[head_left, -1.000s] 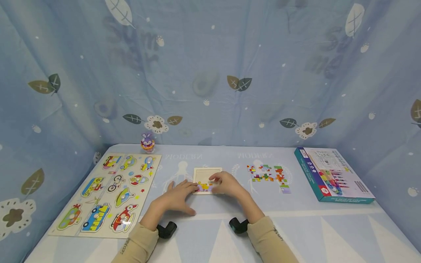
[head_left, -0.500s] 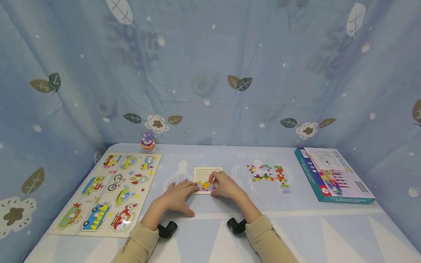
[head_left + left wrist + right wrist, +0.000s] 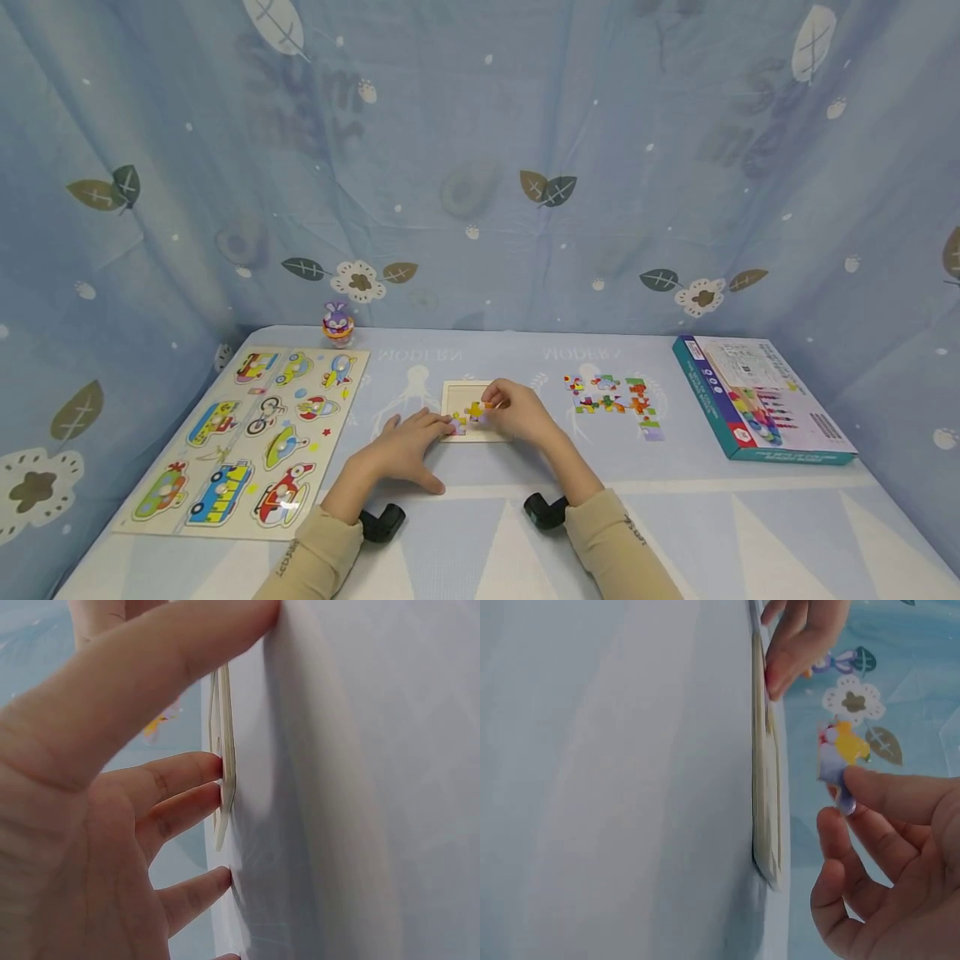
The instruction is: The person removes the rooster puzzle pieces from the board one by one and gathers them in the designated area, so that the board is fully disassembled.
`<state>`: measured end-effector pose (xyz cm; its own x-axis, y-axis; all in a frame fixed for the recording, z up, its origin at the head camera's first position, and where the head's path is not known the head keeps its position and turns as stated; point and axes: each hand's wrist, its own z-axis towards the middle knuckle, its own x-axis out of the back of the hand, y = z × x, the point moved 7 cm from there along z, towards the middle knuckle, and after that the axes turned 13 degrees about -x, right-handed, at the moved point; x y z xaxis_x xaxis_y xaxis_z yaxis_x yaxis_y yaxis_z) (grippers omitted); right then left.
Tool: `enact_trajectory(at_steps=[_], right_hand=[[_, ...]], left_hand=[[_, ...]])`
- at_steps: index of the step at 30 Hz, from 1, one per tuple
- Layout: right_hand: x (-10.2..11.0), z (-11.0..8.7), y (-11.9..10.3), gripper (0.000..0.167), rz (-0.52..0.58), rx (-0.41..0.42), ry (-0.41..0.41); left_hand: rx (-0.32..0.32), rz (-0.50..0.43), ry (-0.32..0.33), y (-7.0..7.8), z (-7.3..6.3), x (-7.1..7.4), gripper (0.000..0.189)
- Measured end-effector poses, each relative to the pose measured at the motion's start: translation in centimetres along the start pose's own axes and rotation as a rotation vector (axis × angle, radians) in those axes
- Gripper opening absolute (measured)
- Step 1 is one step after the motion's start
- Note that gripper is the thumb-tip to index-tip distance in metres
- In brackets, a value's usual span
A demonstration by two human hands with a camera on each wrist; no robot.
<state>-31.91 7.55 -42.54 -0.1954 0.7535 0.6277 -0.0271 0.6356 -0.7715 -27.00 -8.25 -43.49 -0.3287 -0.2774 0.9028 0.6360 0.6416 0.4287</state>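
A small wooden puzzle tray (image 3: 459,392) lies at the middle of the table. My right hand (image 3: 519,414) pinches a yellow and purple jigsaw piece (image 3: 831,761) between thumb and fingers, raised above the tray in the right wrist view. Whether it is one piece or two joined is hard to tell. Another purple and yellow jigsaw piece (image 3: 457,424) lies in the tray's near left corner. My left hand (image 3: 405,450) rests at the tray's left side with its fingers extended; in the left wrist view, two fingertips touch the tray's edge (image 3: 228,750).
Several loose jigsaw pieces (image 3: 609,404) lie right of the tray. A wooden vehicle puzzle board (image 3: 247,442) covers the table's left side. Behind it stands a purple rabbit figure (image 3: 338,323). A flat box (image 3: 765,400) lies at the right, and a patterned curtain (image 3: 480,167) hangs behind.
My right hand has lifted a yellow and purple jigsaw piece from the tray's bottom row, leaving that spot bare. My left hand has stayed at the tray's left edge.
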Motion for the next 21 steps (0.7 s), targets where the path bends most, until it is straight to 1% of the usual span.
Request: enact_trajectory(at_steps=[4,11,14,21], right_hand=[[1.1,0.0,0.5,0.016,0.038,-0.044,0.007],[3.0,-0.4,1.9,0.015,0.033,-0.09,0.04],[3.7,-0.6,2.6,0.015,0.038,-0.103,0.049],[5.9,-1.2,4.6,0.013,0.039,-0.164,0.07]], left_hand=[[-0.004,0.002,0.002,0.0,0.0,-0.1,0.081],[0.014,-0.008,0.003,-0.2,-0.2,-0.1,0.082],[0.009,-0.012,0.009,-0.3,-0.1,-0.1,0.082],[0.011,-0.019,0.008,-0.2,-0.2,-0.2,0.082]])
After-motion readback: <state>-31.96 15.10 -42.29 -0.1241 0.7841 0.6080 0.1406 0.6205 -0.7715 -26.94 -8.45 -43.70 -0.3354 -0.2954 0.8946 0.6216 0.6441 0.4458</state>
